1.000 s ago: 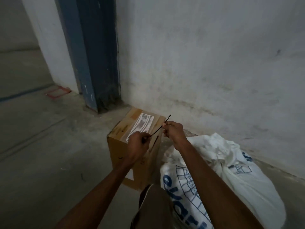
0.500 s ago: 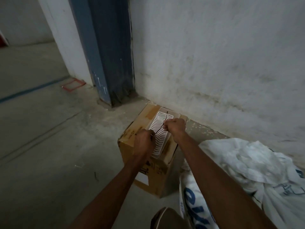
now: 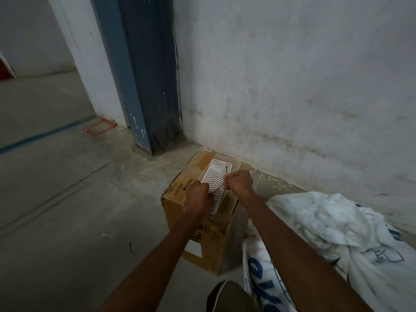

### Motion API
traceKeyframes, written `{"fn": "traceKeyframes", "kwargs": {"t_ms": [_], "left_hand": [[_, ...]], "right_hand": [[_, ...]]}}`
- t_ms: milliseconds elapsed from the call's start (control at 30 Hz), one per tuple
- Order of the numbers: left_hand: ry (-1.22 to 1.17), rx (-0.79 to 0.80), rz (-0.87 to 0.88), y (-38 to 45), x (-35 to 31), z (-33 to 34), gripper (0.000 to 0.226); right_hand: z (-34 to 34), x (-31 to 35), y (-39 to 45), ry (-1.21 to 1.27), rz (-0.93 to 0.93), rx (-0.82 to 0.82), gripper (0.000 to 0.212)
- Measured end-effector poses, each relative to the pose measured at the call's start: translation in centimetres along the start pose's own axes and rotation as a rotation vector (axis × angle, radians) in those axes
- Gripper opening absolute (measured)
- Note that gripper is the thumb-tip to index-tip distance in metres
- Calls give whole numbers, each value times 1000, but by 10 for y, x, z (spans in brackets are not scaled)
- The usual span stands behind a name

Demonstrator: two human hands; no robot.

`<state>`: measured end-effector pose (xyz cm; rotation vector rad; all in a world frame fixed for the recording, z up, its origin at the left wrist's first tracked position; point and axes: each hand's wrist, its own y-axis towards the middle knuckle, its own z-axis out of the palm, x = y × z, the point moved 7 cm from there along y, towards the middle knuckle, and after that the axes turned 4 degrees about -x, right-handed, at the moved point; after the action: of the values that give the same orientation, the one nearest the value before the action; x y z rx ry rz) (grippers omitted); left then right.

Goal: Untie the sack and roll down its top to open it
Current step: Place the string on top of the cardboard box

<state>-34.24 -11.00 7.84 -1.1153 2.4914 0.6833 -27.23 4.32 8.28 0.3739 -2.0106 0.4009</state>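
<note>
A white sack [image 3: 333,233] with blue print lies on the floor at the lower right, its crumpled top loose and untied. Both my hands are held out over a cardboard box, away from the sack. My left hand [image 3: 196,199] and my right hand [image 3: 239,182] each pinch one end of a thin black tie [image 3: 221,186], which bends in a curve between them. Their fingers are curled tight around it.
The cardboard box [image 3: 180,190] stands against the grey wall [image 3: 292,86], with a white wavy-patterned plate [image 3: 216,174] on its top. A blue pillar [image 3: 144,86] rises behind it. Bare concrete floor [image 3: 67,210] spreads to the left. A knee [image 3: 229,298] shows at the bottom.
My hands have lowered closer to the box top with the tie, which has bent from nearly straight into a curve. The view has shifted, so the sack sits further right.
</note>
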Motion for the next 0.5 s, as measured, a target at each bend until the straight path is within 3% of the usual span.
{"fn": "traceKeyframes", "kwargs": {"t_ms": [233,500], "left_hand": [[-178,-48,-35,-42,-42,-33,21],[-337,47,48,-103,-137,-16,24]], "right_hand": [[-55,-17,-38,21,2,15,9],[-156,-78,-96,140,-3,29,5]]}}
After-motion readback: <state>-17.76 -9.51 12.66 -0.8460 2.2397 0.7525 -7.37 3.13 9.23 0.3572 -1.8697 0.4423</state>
